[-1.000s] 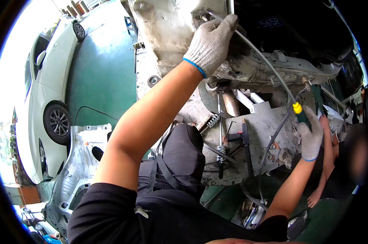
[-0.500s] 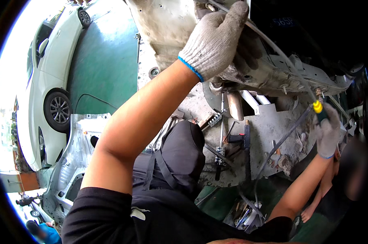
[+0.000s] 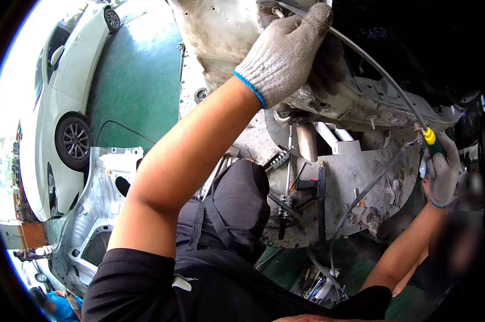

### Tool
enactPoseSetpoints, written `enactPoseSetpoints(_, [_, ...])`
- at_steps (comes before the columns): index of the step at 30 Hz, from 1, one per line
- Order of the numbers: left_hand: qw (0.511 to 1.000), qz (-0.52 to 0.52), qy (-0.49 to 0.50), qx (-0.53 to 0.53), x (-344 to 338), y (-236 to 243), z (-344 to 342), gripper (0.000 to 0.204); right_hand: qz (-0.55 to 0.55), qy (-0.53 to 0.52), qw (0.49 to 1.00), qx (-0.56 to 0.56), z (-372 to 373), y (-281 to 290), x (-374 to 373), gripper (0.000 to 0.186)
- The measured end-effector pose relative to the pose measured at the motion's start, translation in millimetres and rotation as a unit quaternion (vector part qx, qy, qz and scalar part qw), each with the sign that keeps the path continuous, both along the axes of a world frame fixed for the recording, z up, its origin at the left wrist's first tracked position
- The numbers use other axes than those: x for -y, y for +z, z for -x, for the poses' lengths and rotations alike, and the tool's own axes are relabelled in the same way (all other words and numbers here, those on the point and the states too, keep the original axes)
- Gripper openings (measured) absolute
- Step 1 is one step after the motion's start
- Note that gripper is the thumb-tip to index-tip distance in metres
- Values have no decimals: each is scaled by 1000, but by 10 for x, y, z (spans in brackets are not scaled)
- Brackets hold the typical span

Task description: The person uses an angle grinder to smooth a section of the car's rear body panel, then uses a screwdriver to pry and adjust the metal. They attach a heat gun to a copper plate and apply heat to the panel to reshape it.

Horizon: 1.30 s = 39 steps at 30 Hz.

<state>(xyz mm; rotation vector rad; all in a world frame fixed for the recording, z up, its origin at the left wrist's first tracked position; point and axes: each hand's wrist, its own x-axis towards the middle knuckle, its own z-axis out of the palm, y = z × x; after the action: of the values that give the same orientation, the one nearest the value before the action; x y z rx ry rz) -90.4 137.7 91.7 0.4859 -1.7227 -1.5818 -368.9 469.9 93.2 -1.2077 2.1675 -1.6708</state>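
The person's left hand (image 3: 286, 53), in a grey knit glove with a blue cuff, is raised against the dirty underside of a car body (image 3: 221, 32) and its fingers are curled around a thin grey cable (image 3: 382, 75) where it meets the metal — a closed grip on the cable, as far as the view shows. From there the cable sweeps in an arc to the right and down, ending at a tool with a yellow collar and dark green handle (image 3: 431, 140). The right hand (image 3: 441, 174), gloved the same way, is wrapped tight round that handle, low at the right edge of the view. Between the two arms hang a rusty exhaust pipe (image 3: 307, 140) and a grey metal panel (image 3: 360, 182) with brackets bolted to it. Below, the person's dark trousers (image 3: 237, 209) fill the middle. To the left, on a green floor (image 3: 135, 80), stands a white car (image 3: 60, 107), and a stripped white body panel (image 3: 92, 214) lies near it.
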Motion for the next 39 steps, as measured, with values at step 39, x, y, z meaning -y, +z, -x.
enactPoseSetpoints(39, [972,-184,-69,-132,-187,133,-41,59,142,-113,979,90,161,1020,515,39])
